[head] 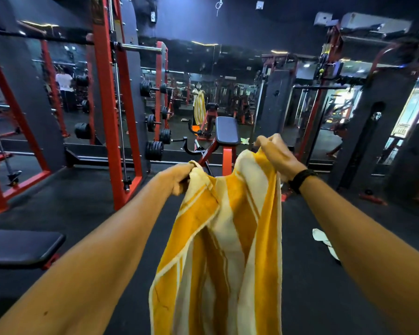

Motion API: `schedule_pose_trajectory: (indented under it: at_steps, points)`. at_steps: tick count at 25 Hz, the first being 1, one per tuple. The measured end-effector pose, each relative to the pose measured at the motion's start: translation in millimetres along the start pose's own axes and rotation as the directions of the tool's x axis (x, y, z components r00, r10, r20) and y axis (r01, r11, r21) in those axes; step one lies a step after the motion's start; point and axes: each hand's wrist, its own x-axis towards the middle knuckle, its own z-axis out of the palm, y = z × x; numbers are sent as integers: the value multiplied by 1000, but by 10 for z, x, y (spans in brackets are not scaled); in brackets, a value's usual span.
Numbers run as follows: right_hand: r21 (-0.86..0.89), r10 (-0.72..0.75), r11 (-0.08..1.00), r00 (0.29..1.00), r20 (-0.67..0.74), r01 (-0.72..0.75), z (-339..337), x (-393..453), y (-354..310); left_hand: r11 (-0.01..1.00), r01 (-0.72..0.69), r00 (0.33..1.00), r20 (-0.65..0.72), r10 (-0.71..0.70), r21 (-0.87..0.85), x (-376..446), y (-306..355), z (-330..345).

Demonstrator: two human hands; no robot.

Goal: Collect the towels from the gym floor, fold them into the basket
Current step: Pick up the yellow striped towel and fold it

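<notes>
Head view: our left hand (179, 176) and right hand (273, 153) each clench a top corner of the yellow-striped towel (228, 238), held up at centre w/ the rest hanging toward 6 o'clock. A white towel (323, 240) lies on the floor (94, 209) at 4 o'clock. Bench (226, 134) at 12, rack (109, 105) at 10.
</notes>
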Motion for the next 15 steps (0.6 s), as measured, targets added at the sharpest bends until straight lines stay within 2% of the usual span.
schedule_pose_trajectory:
  at_steps: [2,5,9,13,15]
  points:
    - [-23,-25,999,995,92,27,57,-10,45,993,-9,999,36,13,-120,11,100,44]
    - [-135,-96,983,971,217,127,49,-60,96,982,-28,994,97,47,-187,11,193,54]
    - [-311,-283,888,935,213,339,51,-141,144,983,-88,990,96,104,-164,-98,319,134]
    - [-215,-237,901,842,484,377,120,-217,152,971,-42,986,145,77,-234,-82,380,202]
    - [-118,-231,928,797,558,352,133,-245,143,968,-34,986,147,73,-248,-61,408,221]
